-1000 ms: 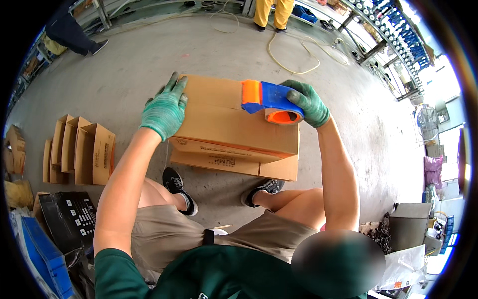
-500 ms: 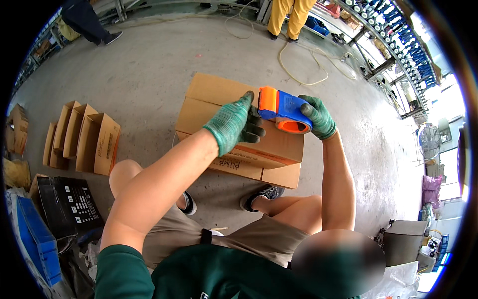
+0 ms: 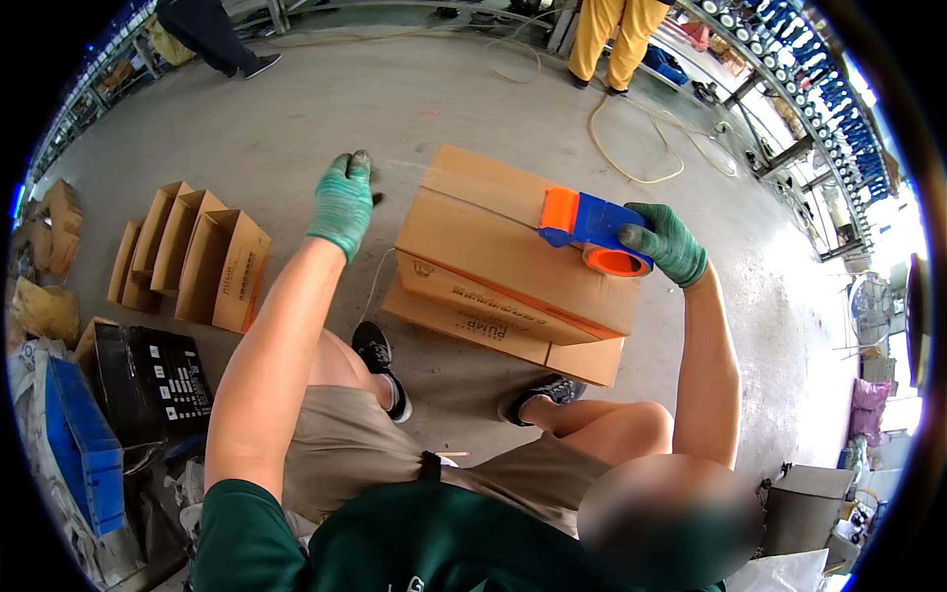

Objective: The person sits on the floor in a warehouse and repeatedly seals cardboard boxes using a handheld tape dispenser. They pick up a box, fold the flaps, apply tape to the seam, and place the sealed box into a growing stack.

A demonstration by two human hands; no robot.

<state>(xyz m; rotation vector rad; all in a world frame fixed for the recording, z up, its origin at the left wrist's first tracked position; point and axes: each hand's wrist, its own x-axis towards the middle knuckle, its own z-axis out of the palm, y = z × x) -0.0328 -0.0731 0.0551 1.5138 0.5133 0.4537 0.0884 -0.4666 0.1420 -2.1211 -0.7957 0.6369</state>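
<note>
A closed brown cardboard box (image 3: 493,232) lies on top of another brown carton (image 3: 473,326) in front of my knees. My right hand (image 3: 673,243), in a green knit glove, grips the rear of a blue and orange tape dispenser (image 3: 597,225) over the box's right part. Out to the left of the box, my gloved left hand (image 3: 343,207) is raised with its fingers pinched together. A faint clear strip of tape (image 3: 400,166) seems to stretch from these fingertips toward the box; most of it is too transparent to follow.
Several open cartons (image 3: 192,257) stand on the floor at left. A black box (image 3: 153,385) and a blue bin (image 3: 84,444) lie nearer. A pale hose (image 3: 631,168) curls on the floor beyond the box. Two people stand near the far racks.
My left hand has moved left, away from the dispenser and off the box. The dispenser stays in my right hand over the box. The whole view has shifted a little.
</note>
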